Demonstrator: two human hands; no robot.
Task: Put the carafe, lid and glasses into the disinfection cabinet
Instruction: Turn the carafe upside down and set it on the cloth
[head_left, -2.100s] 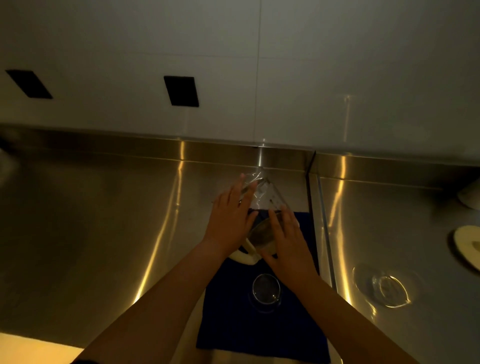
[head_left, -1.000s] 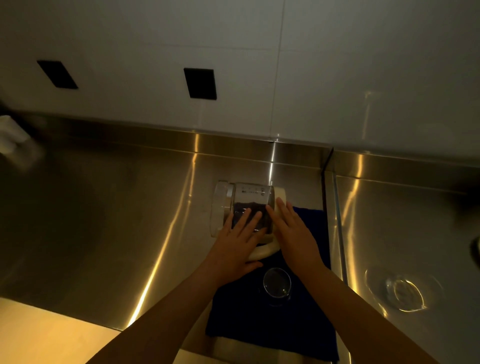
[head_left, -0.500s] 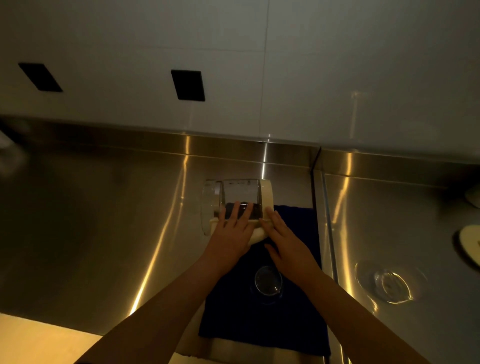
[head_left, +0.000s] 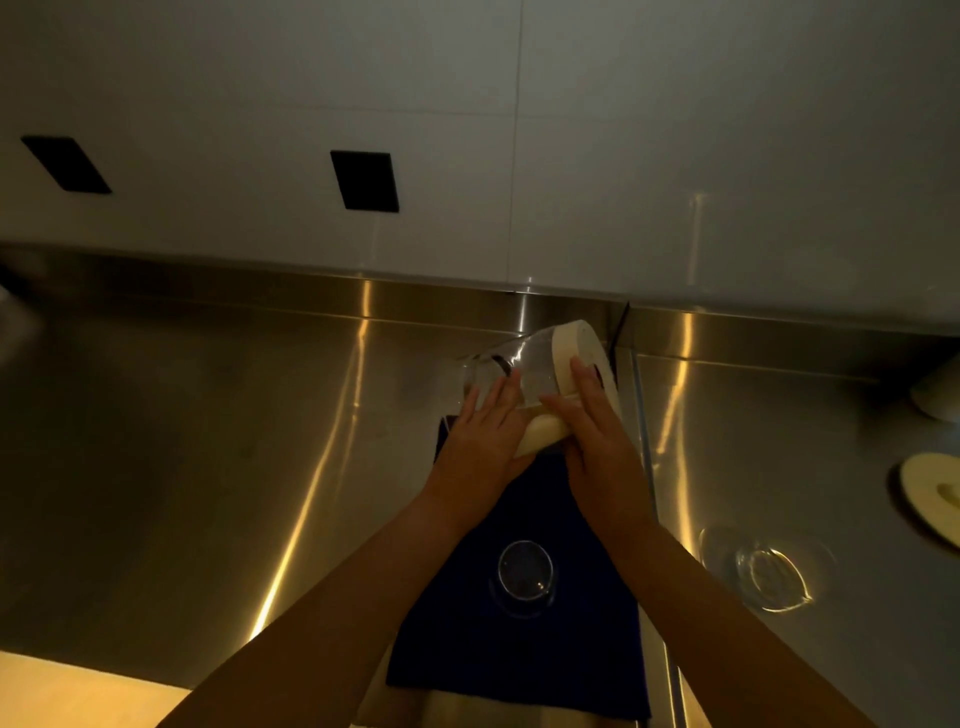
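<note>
Carafe (head_left: 524, 374) now tilted over counter (head_left: 208, 441)

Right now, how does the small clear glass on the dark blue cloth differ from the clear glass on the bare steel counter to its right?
The small clear glass on the dark blue cloth stands directly below both forearms; the clear glass on the bare steel counter sits right of the counter seam, clear of the arms. The first shows a dark inside against the cloth, the second bright gold glints off steel. Both are transparent and untouched.
</note>
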